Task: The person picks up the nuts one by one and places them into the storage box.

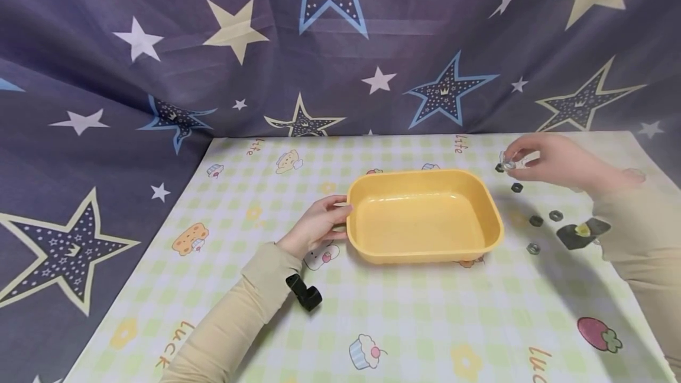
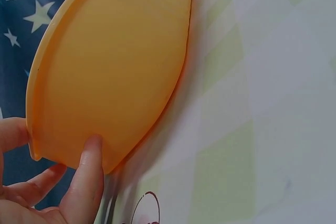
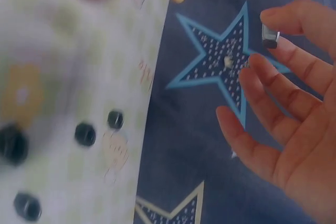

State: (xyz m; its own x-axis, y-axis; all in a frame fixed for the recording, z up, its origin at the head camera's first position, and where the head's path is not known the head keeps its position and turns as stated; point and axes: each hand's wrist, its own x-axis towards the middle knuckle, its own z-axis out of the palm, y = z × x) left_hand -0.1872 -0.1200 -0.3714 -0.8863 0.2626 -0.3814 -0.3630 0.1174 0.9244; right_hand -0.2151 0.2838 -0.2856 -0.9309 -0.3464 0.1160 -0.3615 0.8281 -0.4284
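Two bare hands show in the head view, on either side of a yellow plastic basin (image 1: 425,251), rectangular with rounded corners. It stands upright on the surface (image 1: 298,336), which a white-and-pale-green checked cloth with printed cupcakes and flowers covers. At the basin's left end, the left hand (image 1: 319,222) grips the rim and outer wall. Well apart from it, the right hand (image 1: 550,159) hangs above the far right part of the surface, beyond the basin's right end, pinching a small silvery metal nut (image 1: 508,165) in its fingertips. Five small hexagonal metal nuts (image 1: 536,221), mostly dark, lie scattered to the right of the basin. A dark purple-blue fabric curtain (image 1: 330,64) printed with stars rises behind.

In the left wrist view, the thumb lies flat against the basin's outer wall while another finger reaches the rim, so this hand is partly closed on that edge.

In the right wrist view, thumb and index finger hold the silvery nut between their tips; the other fingers are spread and loosely bent. Four dark nuts, blurred, lie on the cloth, and an edge of the basin shows at the top.
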